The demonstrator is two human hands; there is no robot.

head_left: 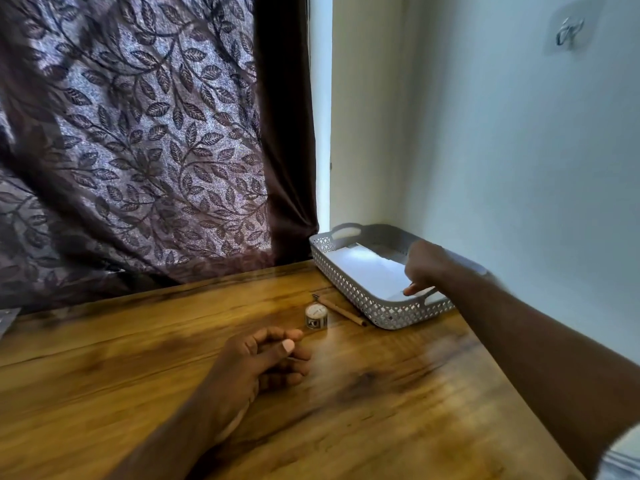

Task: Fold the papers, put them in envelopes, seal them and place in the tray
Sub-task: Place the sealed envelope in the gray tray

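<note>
Your right hand (424, 266) is over the tray (346, 289) at the far right of the table (138, 375). Its fingers point down, with one tip touching the white envelope (367, 271) lying flat inside. Blur hides whether it pinches the envelope. The envelope's long side runs near-to-far along the tray. Your left hand (263, 358) rests loosely curled and holding nothing, nearer you, beside the tape roll (316, 317).
</note>
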